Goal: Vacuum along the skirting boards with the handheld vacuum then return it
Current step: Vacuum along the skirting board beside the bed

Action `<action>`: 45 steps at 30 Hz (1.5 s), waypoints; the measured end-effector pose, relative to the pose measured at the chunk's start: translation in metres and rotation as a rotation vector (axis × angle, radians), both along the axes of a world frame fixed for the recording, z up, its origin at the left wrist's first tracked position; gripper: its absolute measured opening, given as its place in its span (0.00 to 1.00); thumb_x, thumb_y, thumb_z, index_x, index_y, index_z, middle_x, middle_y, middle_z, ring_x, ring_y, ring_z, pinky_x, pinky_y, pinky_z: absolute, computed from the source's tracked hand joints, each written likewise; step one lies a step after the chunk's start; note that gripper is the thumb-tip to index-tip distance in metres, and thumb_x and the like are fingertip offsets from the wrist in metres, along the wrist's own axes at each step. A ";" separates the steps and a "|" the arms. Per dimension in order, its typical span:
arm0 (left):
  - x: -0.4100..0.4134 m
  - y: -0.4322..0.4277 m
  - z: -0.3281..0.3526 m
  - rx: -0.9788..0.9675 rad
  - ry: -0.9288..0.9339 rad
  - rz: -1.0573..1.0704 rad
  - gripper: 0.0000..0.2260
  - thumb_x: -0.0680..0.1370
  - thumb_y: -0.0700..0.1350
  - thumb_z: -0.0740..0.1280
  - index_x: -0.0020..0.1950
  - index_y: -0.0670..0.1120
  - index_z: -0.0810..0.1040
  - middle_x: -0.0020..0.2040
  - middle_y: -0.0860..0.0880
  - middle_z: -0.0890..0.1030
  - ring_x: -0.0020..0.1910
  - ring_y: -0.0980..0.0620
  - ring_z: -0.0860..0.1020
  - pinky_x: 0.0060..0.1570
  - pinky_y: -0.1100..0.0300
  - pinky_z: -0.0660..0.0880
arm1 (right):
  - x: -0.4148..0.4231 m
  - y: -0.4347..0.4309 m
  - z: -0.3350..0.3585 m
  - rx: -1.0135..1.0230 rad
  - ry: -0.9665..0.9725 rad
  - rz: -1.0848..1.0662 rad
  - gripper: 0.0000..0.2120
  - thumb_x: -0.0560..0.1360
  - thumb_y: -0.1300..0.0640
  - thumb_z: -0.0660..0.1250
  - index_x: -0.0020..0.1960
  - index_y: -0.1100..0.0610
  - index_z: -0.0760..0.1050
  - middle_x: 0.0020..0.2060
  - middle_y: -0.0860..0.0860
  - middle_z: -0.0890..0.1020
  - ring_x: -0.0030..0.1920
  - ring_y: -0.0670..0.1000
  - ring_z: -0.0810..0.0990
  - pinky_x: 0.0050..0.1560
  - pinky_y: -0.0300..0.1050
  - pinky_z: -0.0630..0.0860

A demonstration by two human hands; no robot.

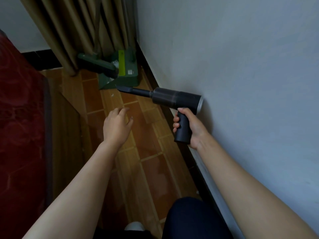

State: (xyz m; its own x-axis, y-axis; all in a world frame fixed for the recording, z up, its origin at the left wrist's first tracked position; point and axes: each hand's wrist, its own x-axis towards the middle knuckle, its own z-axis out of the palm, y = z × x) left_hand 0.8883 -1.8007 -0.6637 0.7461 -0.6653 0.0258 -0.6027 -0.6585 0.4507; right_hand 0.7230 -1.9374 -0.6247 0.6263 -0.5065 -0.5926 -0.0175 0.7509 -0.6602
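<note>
Black handheld vacuum: right hand grasps its handle, centre frame.
Left hand: fingers released, empty.
Skirting board: nozzle should tilt down onto it.

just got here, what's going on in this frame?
A person grips a black handheld vacuum by its handle in the right hand, close to the wall. Its nozzle points toward the far corner and is held in the air, not on the dark skirting board. The left hand is open over the floor and holds nothing. A green dustpan sits in the corner below the curtain.
</note>
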 end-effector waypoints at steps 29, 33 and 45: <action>-0.013 0.006 -0.004 -0.134 0.355 0.116 0.23 0.79 0.49 0.63 0.73 0.49 0.64 0.73 0.45 0.64 0.68 0.46 0.68 0.55 0.57 0.70 | -0.004 0.012 -0.015 -0.183 0.089 0.063 0.06 0.76 0.60 0.62 0.52 0.59 0.71 0.36 0.54 0.78 0.35 0.51 0.78 0.44 0.47 0.76; -0.011 0.002 -0.006 -0.285 0.581 0.188 0.21 0.78 0.48 0.64 0.71 0.49 0.67 0.69 0.45 0.70 0.65 0.47 0.71 0.55 0.57 0.70 | 0.007 0.017 -0.029 -0.270 0.165 0.171 0.03 0.76 0.64 0.61 0.49 0.59 0.70 0.39 0.54 0.77 0.38 0.51 0.78 0.46 0.45 0.75; -0.025 -0.016 0.002 -0.357 0.905 0.147 0.25 0.77 0.58 0.62 0.71 0.48 0.68 0.67 0.47 0.73 0.66 0.48 0.70 0.62 0.54 0.66 | 0.030 0.037 -0.052 -0.702 0.352 0.735 0.29 0.76 0.64 0.62 0.73 0.52 0.56 0.61 0.54 0.71 0.62 0.53 0.70 0.64 0.50 0.67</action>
